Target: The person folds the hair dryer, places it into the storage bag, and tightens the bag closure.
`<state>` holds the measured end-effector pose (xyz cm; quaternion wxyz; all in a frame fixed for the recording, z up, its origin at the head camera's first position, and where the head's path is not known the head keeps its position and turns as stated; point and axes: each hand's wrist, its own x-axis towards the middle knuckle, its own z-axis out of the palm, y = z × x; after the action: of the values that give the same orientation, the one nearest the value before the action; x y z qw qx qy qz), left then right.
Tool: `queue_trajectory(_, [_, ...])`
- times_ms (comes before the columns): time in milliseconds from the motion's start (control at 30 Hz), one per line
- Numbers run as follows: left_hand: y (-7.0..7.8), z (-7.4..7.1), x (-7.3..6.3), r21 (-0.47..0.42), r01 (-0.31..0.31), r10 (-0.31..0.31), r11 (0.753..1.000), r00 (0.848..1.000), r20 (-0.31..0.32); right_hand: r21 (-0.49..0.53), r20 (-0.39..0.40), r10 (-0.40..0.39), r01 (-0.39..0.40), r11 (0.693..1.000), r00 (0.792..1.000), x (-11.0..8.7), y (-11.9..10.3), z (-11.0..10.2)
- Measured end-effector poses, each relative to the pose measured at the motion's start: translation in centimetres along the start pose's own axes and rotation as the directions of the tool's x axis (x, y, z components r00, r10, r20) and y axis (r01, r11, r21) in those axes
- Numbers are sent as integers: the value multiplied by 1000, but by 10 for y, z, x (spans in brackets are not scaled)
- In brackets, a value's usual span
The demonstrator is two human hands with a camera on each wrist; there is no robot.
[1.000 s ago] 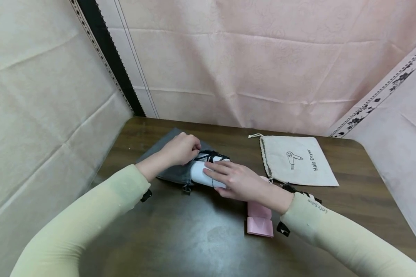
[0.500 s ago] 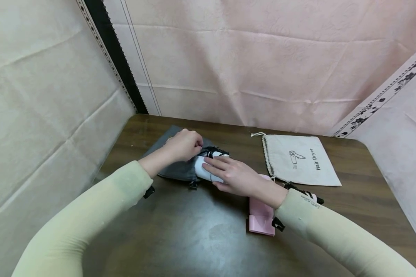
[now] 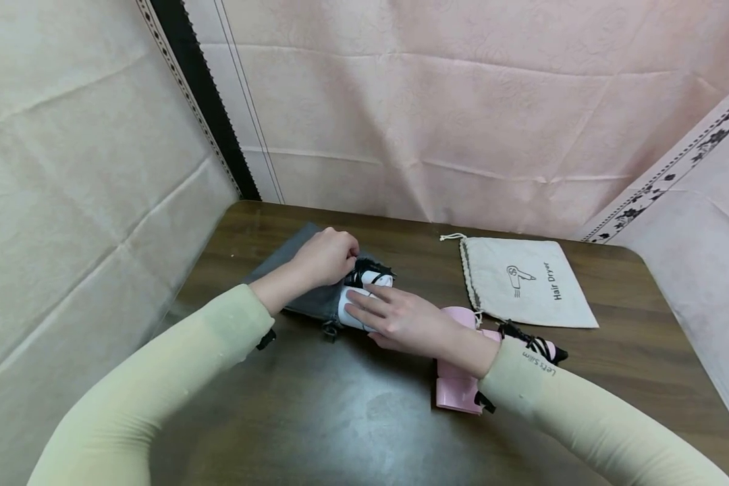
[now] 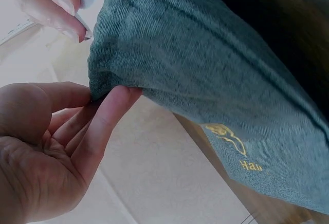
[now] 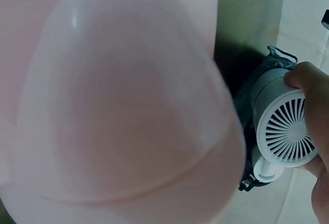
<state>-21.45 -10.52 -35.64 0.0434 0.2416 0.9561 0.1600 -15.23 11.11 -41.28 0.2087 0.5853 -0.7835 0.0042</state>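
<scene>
While its rear end shows outside the cloth, one white dryer (image 3: 349, 318) lies partly inside the grey bag (image 4: 180, 70), at the mouth; the front is hidden. Round rear grille, seen in the right wrist view. Black cord (image 3: 357, 275), looped, at the same mouth, against the dryer.

Left hand (image 3: 326, 258): thumb and fingers pinching the rim of the grey bag's mouth. Right hand (image 3: 403, 320): gripping the white dryer near its grille, thumb on one side, fingers on the other.

Grey bag: laid flat toward the table's far left, mouth facing right; gold print of a dryer, lettering partly out of frame.

Pink dryer (image 3: 457, 393): on the table, beneath the right wrist and partly hidden by it; black cord wound about its handle.

White bag (image 3: 528, 287): flat, far right, just beyond the pink dryer; printed "Hair Dryer" with a line drawing; pale drawstring at one corner.

Table (image 3: 267, 418): dark brown wood. Sleeves (image 3: 182, 378): pale green, two, the right lettered. Cloth (image 3: 462, 115): pale pink, creased, hung behind.
</scene>
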Motion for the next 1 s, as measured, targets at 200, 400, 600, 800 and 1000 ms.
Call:
queue_trajectory(200, [2, 1, -1, 4, -8, 8, 1000, 999, -34, -65, -6, -49, 48, 997, 999, 1, -2, 3])
queue_trajectory(400, [4, 3, -3, -7, -5, 5, 1000, 999, -35, 17, 17, -12, 12, 1000, 1000, 1, -1, 2])
queue_trajectory(600, [7, 2, -8, -5, -14, 14, 1000, 1000, -14, 116, -1, 56, -56, 992, 998, 3, 0, 2])
queue_trajectory(800, [8, 2, -12, 5, -40, 40, 999, 999, -26, 57, -31, -21, 23, 998, 999, 3, -3, 3])
queue_trajectory(1000, [7, 8, -12, 9, -56, 57, 998, 998, -31, -16, -32, -82, 81, 997, 996, 2, -6, 8])
